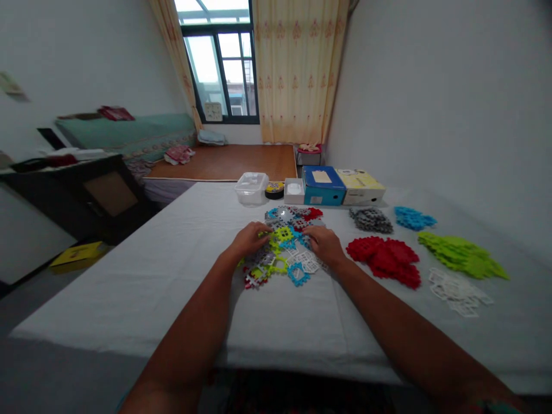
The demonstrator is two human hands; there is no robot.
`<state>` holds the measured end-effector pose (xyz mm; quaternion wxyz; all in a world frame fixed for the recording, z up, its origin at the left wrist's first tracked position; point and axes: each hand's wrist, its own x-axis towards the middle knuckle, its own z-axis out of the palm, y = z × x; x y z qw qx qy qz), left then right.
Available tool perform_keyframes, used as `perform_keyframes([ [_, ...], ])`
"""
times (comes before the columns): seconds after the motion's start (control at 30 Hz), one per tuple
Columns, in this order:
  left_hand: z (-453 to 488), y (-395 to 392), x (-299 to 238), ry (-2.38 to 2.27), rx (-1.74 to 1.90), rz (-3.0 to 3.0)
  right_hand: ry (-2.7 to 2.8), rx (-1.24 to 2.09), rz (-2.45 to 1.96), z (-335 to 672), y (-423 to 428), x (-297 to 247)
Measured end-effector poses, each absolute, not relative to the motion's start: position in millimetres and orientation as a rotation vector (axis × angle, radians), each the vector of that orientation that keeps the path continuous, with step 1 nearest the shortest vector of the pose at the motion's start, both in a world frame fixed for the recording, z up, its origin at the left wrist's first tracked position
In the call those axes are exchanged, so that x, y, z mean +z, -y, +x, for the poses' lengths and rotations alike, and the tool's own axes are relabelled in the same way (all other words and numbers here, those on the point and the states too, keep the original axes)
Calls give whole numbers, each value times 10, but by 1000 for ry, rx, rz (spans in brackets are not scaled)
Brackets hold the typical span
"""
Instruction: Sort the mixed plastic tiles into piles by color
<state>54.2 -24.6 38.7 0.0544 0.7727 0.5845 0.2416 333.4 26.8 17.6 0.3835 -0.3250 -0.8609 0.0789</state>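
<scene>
A mixed pile of gear-edged plastic building pieces lies in front of me, with yellow-green (pixel 283 234), blue (pixel 298 275), grey, red and white pieces (pixel 307 261) among them. My left hand (pixel 250 240) is at the pile's left side, its thumb and fingers closed around the edge of a yellow-green piece. On the right side, my right hand (pixel 324 242) has its fingers bent down at blue and grey pieces. What its fingertips grip is hidden or too small to make out.
Sorted heaps lie to the right: grey (pixel 371 220), blue (pixel 414 218), red (pixel 383 259), yellow-green (pixel 461 255) and white (pixel 457 292). Behind the pile stand a clear plastic tub (pixel 252 188), a round black-and-yellow tin (pixel 275 190), a small white box (pixel 294 191), a blue box (pixel 323 186) and a yellow box (pixel 361 187).
</scene>
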Motion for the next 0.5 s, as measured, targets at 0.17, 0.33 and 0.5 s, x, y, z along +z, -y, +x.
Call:
perform_keyframes([
  [0.17, 453, 251, 394, -1806, 514, 2328, 2124, 223, -808, 3517, -348, 52],
  [0.33, 458, 237, 327, -1779, 630, 2270, 2134, 240, -785, 3511, -389, 36],
  [0.5, 474, 262, 424, -1736, 761, 2105, 2142, 280, -764, 3464, -314, 83],
])
